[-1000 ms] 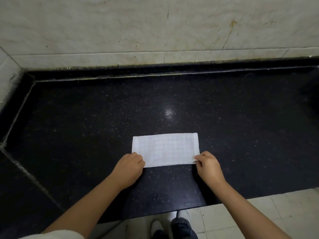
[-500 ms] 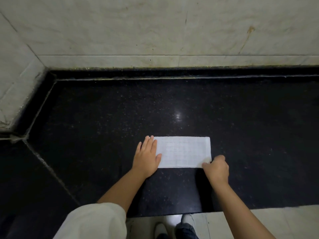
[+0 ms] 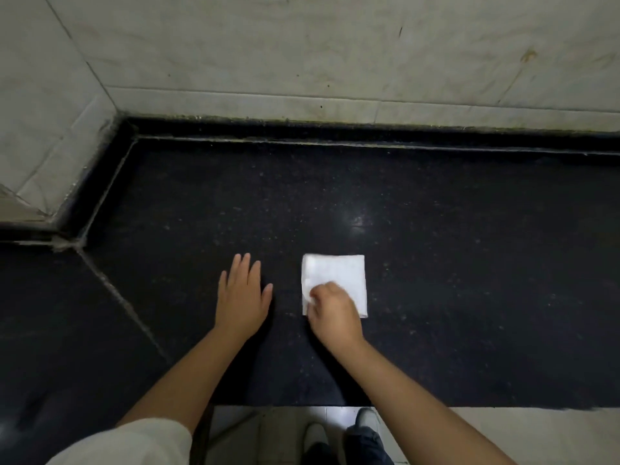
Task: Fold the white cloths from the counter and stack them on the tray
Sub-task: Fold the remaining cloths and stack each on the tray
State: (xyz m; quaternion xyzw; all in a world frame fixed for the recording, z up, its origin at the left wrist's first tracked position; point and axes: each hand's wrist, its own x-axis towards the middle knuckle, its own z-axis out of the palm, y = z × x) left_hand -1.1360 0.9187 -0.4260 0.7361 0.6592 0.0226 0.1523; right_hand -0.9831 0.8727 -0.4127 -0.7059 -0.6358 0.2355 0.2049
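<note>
You have one white cloth [image 3: 339, 280] down on the black bench [image 3: 469, 263], and it reads as a small, neat square, so the folding of this piece looks finished or all but finished. What is left, as far as this view tells: getting it onto the tray. No tray shows anywhere here, and no other cloths either, so how many pieces remain cannot be judged.

Your right hand [image 3: 330, 308] sits on the cloth's near-left corner, fingers curled down onto the fabric. Whether they are pinching the edge or just pressing the fold flat is hard to say; the fingertips are hidden under the knuckles. The rest of the square spreads out beyond and to the right of that hand, flat against the bench.

Your left hand [image 3: 242, 295] lies open, fingers straight and slightly spread, palm down over bare bench. It is well to the left of the cloth, with a clear strip of dark surface between its thumb and the cloth's left edge. It holds nothing.

The cloth therefore lies under and just ahead of your right hand, and apart from your left.
</note>
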